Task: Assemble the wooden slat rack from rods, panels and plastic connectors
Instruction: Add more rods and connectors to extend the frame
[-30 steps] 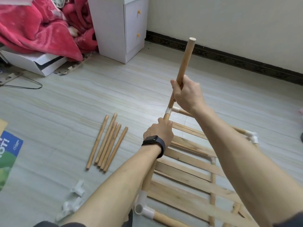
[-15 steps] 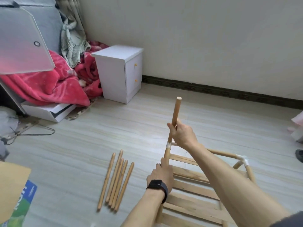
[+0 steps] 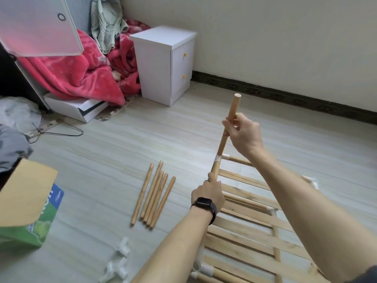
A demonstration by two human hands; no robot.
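- The pale wood-grain floor (image 3: 114,139) runs back to a cream wall with dark skirting, and the part-built rack lies flat on it.
- The right hand (image 3: 243,133) has its fingers curled round the upright rod (image 3: 233,108) at about mid-length. The rod's foot sits in the white corner connector (image 3: 219,159) at the frame's far-left corner.
- The left hand (image 3: 210,193), which wears a black watch (image 3: 204,203), grips the side rod (image 3: 214,170) just below that connector and seems to brace it.
- The upright leans a little. A push off its axis could jam it in the socket, strain the plastic, or lever the connector off the side rod.
- If the bracing grip slackens, the frame may lift or twist and loosen the slat panel (image 3: 244,221) under both forearms.
- The spare rods (image 3: 155,193) lie bunched just left of the frame, and the loose connectors (image 3: 120,262) lie nearer the viewer. Both could roll or scatter if knocked.
- The green-and-blue carton (image 3: 49,217) at far left has its brown flap raised, which hides the inside.
- The white bedside cabinet (image 3: 163,64) has both drawers closed, so its contents are unseen.
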